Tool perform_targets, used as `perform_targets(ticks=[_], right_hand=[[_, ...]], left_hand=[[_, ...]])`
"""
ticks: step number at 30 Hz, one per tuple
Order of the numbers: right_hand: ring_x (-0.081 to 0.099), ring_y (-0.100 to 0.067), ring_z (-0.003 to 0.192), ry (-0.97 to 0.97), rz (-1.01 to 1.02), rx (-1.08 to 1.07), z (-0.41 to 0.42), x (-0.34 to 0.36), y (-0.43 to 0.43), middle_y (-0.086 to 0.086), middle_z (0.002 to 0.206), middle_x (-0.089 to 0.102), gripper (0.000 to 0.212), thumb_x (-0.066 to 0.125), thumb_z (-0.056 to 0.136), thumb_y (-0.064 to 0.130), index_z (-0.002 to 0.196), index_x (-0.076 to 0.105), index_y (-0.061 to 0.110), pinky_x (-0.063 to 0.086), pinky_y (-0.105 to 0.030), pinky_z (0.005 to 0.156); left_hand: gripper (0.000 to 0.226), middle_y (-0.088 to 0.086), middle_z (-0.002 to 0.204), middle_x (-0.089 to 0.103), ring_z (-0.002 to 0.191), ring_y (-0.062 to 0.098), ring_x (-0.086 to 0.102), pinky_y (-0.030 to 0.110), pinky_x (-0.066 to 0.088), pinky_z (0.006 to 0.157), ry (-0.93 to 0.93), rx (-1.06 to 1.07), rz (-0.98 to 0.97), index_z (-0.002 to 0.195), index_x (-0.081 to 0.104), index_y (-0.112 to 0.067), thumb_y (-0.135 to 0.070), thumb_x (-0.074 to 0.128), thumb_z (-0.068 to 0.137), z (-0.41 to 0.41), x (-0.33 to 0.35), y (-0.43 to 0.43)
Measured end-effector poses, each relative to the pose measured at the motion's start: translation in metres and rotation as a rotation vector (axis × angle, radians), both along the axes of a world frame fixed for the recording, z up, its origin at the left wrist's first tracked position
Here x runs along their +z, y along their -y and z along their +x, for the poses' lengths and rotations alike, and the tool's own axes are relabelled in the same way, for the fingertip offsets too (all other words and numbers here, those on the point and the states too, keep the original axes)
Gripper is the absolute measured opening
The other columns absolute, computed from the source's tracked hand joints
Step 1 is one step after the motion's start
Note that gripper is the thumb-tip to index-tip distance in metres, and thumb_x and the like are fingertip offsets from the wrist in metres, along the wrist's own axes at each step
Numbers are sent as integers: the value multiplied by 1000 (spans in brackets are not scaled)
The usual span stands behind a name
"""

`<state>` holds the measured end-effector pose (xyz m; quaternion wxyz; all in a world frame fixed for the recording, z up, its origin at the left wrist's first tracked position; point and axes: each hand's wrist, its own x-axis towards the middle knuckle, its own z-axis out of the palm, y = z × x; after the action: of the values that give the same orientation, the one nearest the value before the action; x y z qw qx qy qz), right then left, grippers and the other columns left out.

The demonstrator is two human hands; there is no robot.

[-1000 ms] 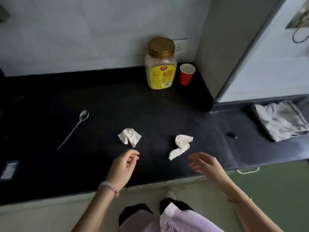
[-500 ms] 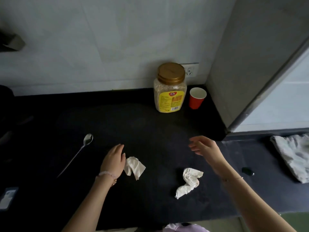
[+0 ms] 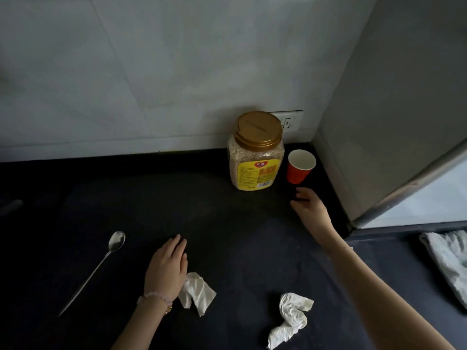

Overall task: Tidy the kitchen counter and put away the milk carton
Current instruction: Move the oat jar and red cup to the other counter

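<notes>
On the black counter (image 3: pixel 177 205) my left hand (image 3: pixel 166 267) lies flat, palm down, with its heel touching a crumpled white tissue (image 3: pixel 197 293). A second crumpled tissue (image 3: pixel 290 318) lies farther right, near the front. My right hand (image 3: pixel 309 208) reaches toward the back corner with fingers apart, just short of a red paper cup (image 3: pixel 299 168). Next to the cup stands an oat jar (image 3: pixel 256 154) with a gold lid. A long metal spoon (image 3: pixel 101 263) lies to the left. No milk carton is in view.
A grey panel and a white door (image 3: pixel 404 147) wall in the right side of the corner. A wall socket (image 3: pixel 290 121) sits behind the jar. A crumpled grey cloth (image 3: pixel 449 263) lies on the lower ledge at the right edge.
My view has moved in closer to the back wall. My right hand has travelled from near the tissues toward the red cup. My left hand has slid forward past the left tissue.
</notes>
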<state>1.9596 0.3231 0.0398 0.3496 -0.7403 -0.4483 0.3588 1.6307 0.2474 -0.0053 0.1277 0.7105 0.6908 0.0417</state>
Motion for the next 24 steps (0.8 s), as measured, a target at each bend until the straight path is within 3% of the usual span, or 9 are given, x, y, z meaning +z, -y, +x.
perform_targets(ticks=[3, 6, 9, 11, 18, 20, 22, 24], right_hand=[[45, -24, 125, 11, 0, -72, 3, -1, -32, -9, 137, 44, 75, 72, 77, 22, 141, 34, 13, 40, -39, 104], [33, -28, 135, -11, -27, -158, 3, -4, -52, -12, 149, 29, 91, 76, 74, 23, 146, 22, 12, 30, -41, 110], [29, -27, 138, -102, 21, -257, 5, -8, -69, -12, 151, 26, 100, 79, 70, 21, 148, 17, 10, 26, -38, 113], [31, -25, 138, -162, 39, -307, 7, -10, -77, -10, 150, 29, 102, 81, 67, 20, 147, 19, 12, 27, -38, 114], [44, -23, 129, -218, 89, -321, 13, -15, -87, -7, 140, 47, 83, 77, 70, 17, 140, 34, 15, 35, -35, 108], [46, -23, 128, -217, 101, -319, 15, -17, -87, -7, 139, 48, 82, 78, 70, 16, 139, 35, 14, 36, -31, 105], [45, -23, 128, -219, 110, -318, 16, -17, -86, -7, 139, 47, 81, 77, 70, 15, 139, 34, 13, 34, -27, 100], [44, -22, 129, -215, 123, -313, 18, -15, -85, -7, 140, 46, 81, 77, 71, 15, 139, 33, 13, 33, -25, 98]], left_hand=[[38, 5, 137, 52, 125, 23, 50, 36, 45, 101, -3, 9, 17, 125, 56, -12, -19, 56, 87, 0, -4, -1], [36, 5, 131, 58, 118, 25, 57, 36, 49, 95, -14, 15, 42, 120, 60, -12, -17, 61, 84, 0, -7, -1], [35, 6, 124, 63, 111, 24, 62, 34, 51, 89, -50, 4, 72, 114, 64, -13, -24, 45, 87, 1, -4, -2], [45, 6, 121, 65, 107, 23, 64, 34, 53, 86, -80, -8, 63, 111, 65, -12, -29, 33, 83, 3, -1, -2], [47, 6, 121, 65, 109, 23, 63, 34, 51, 90, -150, -18, 85, 111, 65, -13, -30, 32, 83, 3, -8, -2], [40, 7, 119, 65, 108, 24, 64, 35, 52, 88, -165, -28, 87, 109, 66, -12, -28, 39, 84, 2, -10, -2], [27, 8, 117, 66, 106, 25, 65, 37, 54, 86, -147, -29, 89, 108, 66, -11, -20, 58, 83, 2, -9, -5], [28, 7, 114, 67, 103, 24, 66, 36, 56, 83, -109, -13, 65, 105, 67, -10, -16, 68, 78, 5, -1, -12]])
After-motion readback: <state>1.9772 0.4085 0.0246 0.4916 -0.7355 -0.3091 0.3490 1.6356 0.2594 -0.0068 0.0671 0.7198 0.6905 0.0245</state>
